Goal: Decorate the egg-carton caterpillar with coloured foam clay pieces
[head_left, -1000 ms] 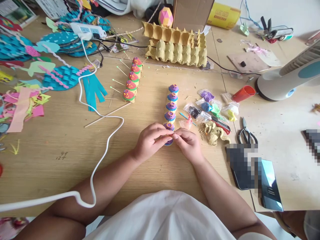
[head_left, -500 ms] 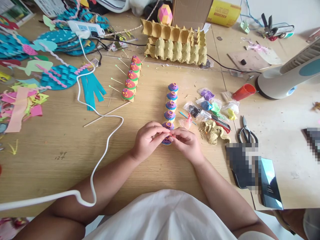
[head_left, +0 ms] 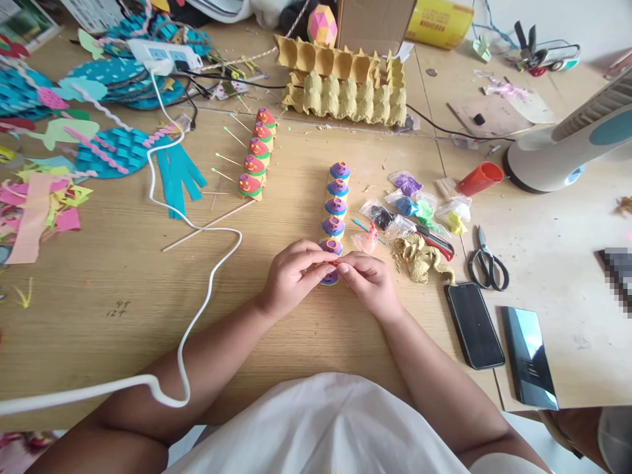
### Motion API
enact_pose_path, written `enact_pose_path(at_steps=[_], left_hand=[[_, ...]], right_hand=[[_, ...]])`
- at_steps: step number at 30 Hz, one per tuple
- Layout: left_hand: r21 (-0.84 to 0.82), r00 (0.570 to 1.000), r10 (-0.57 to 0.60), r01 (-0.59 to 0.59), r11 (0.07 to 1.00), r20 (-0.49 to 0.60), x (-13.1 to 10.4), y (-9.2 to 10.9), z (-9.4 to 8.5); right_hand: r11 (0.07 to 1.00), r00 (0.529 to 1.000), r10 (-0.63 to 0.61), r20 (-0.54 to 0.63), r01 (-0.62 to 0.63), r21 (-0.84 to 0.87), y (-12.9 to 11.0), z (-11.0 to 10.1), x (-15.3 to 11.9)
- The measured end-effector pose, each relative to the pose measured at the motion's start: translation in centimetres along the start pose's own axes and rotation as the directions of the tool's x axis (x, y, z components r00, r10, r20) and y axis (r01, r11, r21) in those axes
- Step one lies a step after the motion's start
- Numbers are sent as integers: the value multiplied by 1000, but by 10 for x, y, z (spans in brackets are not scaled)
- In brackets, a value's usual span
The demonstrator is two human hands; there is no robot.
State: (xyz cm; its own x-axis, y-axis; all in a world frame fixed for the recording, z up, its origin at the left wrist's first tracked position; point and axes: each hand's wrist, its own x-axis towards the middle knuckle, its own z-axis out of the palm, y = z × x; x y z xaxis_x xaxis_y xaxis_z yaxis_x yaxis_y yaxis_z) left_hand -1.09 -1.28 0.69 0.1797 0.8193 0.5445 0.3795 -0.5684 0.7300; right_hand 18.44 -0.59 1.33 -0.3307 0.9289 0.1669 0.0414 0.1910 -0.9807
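Observation:
My left hand point(head_left: 296, 276) and my right hand point(head_left: 368, 280) meet fingertip to fingertip, both pinching a small red piece of clay point(head_left: 335, 262). They are above the near end of an egg-carton strip point(head_left: 336, 208) whose several cups carry purple and blue clay, small faces and orange rings. My fingers partly hide the nearest cups. To the left stands a second egg-carton strip point(head_left: 257, 155), covered in red and green clay with yellow faces and green-tipped sticks at its sides. Just right of the purple strip lie a bag of red clay point(head_left: 368, 238) and a thin blue stick point(head_left: 364, 228).
Bags of coloured clay point(head_left: 407, 205), a red utility knife point(head_left: 437, 243), torn carton scraps point(head_left: 419, 260), scissors point(head_left: 486, 260) and a phone point(head_left: 474, 326) lie to the right. A white cable point(head_left: 212, 276) winds across the left. Egg cartons point(head_left: 345, 92) stand at the back.
Both hands stay in nearly the same place, with their fingertips shifting slightly around the red clay. The whole view has moved a little.

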Motion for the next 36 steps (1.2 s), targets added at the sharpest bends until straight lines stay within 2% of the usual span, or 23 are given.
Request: enact_pose_path(at_steps=[5, 8, 11, 14, 17, 20, 27, 32, 36], left_hand=[[11, 999, 51, -51, 999, 2, 0, -2, 0], [-15, 999, 42, -42, 999, 5, -1, -1, 0], [-64, 999, -35, 34, 997, -14, -1, 0, 1], [-166, 986, -163, 154, 974, -42, -1, 0, 1], [-303, 953, -302, 280, 911, -29, -1, -2, 2], [-390, 914, -405, 373, 842, 0, -2, -4, 2], [-413, 892, -449, 427, 804, 46, -1, -3, 2], [-471, 861, -507, 468, 748, 50, 0, -3, 6], [-475, 857, -511, 479, 739, 69, -1, -6, 7]], right_hand=[[999, 1000, -13, 23, 13, -35, -1, 0, 0], [999, 1000, -24, 19, 25, -22, 0, 1, 0], [1000, 1000, 17, -24, -16, 27, 3, 2, -1], [983, 990, 118, -82, -105, 154, 7, 3, -2], [951, 973, 199, -118, -163, 261, 8, 5, -1], [940, 968, 210, -139, -161, 302, 6, 5, 0], [924, 964, 246, -102, -201, 326, 5, 4, 0], [915, 957, 267, -116, -214, 342, 10, 2, 0], [894, 946, 306, -104, -247, 374, 14, 1, 1]])
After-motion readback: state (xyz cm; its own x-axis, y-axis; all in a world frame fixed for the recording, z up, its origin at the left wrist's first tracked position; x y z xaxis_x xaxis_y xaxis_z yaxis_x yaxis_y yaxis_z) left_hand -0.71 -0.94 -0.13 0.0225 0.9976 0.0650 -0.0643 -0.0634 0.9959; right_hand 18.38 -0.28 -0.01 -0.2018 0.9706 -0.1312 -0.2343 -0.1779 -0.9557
